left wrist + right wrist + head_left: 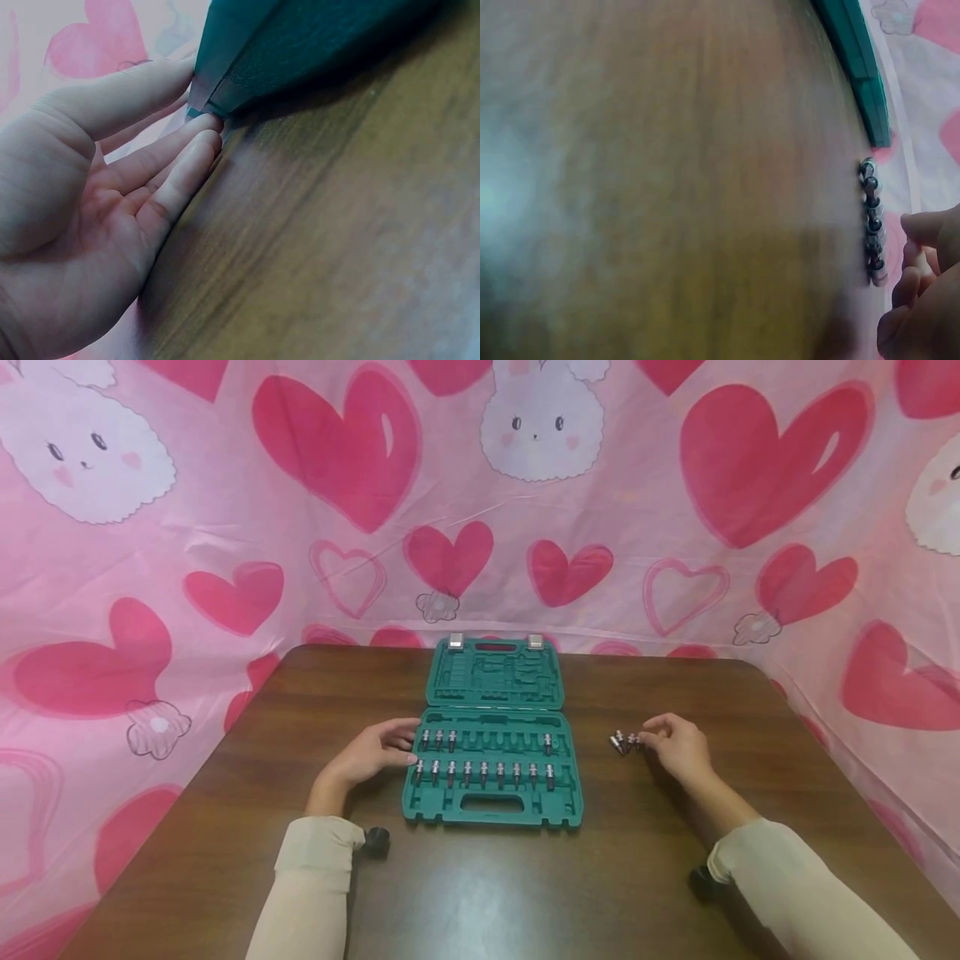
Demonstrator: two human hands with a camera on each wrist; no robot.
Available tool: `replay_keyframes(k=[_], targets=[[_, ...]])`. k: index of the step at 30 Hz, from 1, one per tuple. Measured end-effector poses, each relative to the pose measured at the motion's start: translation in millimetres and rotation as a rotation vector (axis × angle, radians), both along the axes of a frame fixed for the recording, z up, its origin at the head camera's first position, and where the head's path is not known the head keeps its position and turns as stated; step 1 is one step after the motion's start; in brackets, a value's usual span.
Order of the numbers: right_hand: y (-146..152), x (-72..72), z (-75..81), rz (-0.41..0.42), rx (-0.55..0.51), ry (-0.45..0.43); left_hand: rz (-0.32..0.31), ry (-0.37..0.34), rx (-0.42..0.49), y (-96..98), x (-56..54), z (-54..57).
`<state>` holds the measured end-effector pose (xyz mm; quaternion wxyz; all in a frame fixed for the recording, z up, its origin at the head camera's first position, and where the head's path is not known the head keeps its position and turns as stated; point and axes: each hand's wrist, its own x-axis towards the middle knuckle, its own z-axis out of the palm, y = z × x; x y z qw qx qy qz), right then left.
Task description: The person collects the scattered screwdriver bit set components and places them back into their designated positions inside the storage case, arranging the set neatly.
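Observation:
A green plastic case (491, 806) lies opened flat, its lid (495, 672) folded back. Bit sockets (483, 772) stand in two rows in its base, the lower row fuller than the upper. My left hand (371, 750) rests at the case's left edge, thumb near the rim and relaxed fingers against the side; the left wrist view shows the fingertips (206, 139) at the lower edge. To the right of the case, loose bit sockets (621, 742) lie in a small group. My right hand (678, 750) is beside them, thumb and fingers close to the nearest one, with nothing visibly pinched.
The brown wooden table (480, 893) extends around the case. A pink cloth (637, 502) with hearts and rabbits hangs behind and at the sides. Black wrist devices (377, 842) sit at both cuffs.

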<state>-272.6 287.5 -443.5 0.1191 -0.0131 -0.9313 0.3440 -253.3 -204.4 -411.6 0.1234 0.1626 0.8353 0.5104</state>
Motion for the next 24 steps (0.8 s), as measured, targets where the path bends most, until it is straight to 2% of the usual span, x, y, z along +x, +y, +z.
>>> replay_keyframes(k=[4, 10, 13, 19, 24], targets=[[3.5, 2.4, -0.4, -0.021, 0.008, -0.039, 0.003, -0.001, -0.001, -1.0, -2.4, -4.0], [7.9, 4.4, -3.1, -0.03, 0.041, -0.052, 0.019, 0.006, 0.0, -6.3, -14.8, -26.5], [9.9, 5.7, -4.4, -0.036, 0.06, -0.049, 0.026, 0.019, -0.004, -8.1, -18.3, -32.6], [12.3, 7.2, -4.6, -0.048, 0.067, -0.071, 0.028, 0.025, -0.007, -8.6, -18.4, -33.4], [13.6, 7.7, -3.6, -0.061, 0.06, -0.123, 0.026, 0.009, -0.008, -6.2, -16.1, -28.7]])
